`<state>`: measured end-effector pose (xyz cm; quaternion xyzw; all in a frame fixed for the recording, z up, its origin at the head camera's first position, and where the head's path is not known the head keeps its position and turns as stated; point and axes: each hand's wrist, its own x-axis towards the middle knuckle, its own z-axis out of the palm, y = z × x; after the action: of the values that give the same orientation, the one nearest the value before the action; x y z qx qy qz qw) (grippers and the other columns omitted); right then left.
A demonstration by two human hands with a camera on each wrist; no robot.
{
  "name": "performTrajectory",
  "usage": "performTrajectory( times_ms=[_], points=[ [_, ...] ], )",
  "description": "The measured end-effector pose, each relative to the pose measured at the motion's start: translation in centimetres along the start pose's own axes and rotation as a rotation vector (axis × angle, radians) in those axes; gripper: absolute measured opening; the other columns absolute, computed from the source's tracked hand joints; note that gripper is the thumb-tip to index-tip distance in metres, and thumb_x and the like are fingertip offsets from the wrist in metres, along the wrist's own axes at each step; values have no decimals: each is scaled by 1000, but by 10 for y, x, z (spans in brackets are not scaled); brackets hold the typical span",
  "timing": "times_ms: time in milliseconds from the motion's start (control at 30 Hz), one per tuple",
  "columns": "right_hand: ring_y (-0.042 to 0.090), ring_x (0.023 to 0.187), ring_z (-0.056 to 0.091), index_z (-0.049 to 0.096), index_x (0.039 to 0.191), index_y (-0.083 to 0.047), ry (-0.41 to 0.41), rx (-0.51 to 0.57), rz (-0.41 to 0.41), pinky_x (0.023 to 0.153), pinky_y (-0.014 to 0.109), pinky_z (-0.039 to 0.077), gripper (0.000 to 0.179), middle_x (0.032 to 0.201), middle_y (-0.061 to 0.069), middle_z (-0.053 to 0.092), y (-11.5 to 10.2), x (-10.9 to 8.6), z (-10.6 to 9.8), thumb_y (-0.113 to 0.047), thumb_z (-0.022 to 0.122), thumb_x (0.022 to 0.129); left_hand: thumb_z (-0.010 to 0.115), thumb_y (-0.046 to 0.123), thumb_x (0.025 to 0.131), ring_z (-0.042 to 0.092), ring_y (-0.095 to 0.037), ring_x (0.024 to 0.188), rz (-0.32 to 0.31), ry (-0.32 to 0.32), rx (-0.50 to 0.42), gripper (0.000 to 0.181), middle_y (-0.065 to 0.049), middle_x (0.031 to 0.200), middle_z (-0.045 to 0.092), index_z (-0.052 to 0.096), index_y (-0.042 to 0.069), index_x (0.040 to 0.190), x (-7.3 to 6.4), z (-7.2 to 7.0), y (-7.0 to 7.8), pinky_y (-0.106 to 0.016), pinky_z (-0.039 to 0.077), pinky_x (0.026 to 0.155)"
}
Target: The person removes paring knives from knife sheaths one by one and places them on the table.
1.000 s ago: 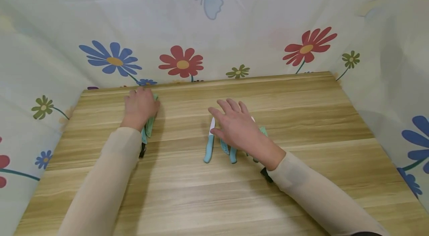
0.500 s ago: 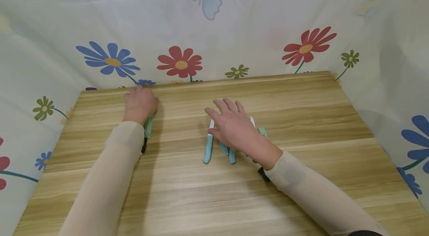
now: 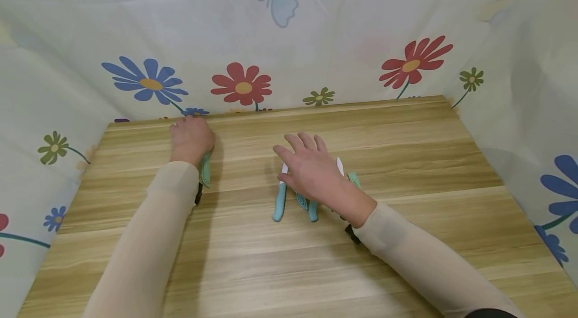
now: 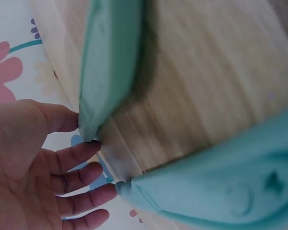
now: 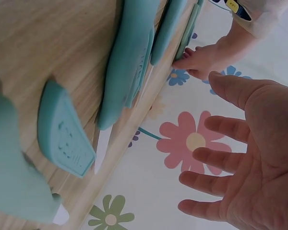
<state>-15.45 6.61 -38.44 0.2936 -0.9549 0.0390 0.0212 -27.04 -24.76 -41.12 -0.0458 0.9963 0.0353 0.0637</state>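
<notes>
My left hand (image 3: 191, 137) is at the table's far left, pinching the tapered end of a long green knife-shaped piece (image 4: 110, 57) between thumb and index finger. A teal piece (image 4: 221, 177) with a star-shaped mark lies by the other fingertips, one of which seems to touch it. My right hand (image 3: 313, 172) hovers palm down, fingers spread, and holds nothing. Around it lie a blue-handled knife (image 3: 280, 200) with a white blade, a second blue handle (image 3: 313, 211), a blue dotted sheath (image 5: 65, 129) and a green piece (image 3: 354, 179); my hand partly covers them.
The wooden table (image 3: 253, 268) meets a white sheet (image 3: 352, 52) printed with flowers and a butterfly at its back edge and sides. Dark wrist-camera parts (image 3: 352, 234) sit under the right cuff.
My left hand has shifted slightly right, and the green piece's near end has swung a little right with it. The right hand has drifted slightly left, still spread.
</notes>
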Motion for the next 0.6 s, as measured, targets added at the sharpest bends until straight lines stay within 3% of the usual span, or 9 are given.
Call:
performTrajectory(
  times_ms=[400,600],
  points=[
    [37,151,36,56,153,-24,-60,36,-19,120,63,28,60,161,9,44,-11,15,0,-50,70,101,46,24,100,49,-56,117,-90,-24,19,46,-41,124,53,61,-17,117,-5,0,12,-68,37,103],
    [37,147,39,64,145,-19,-83,57,-41,120,62,28,54,155,9,50,-21,30,7,-51,70,101,48,26,101,48,-56,119,-102,-28,50,39,-41,123,55,63,-10,103,-8,-1,17,-67,33,105]
  ],
)
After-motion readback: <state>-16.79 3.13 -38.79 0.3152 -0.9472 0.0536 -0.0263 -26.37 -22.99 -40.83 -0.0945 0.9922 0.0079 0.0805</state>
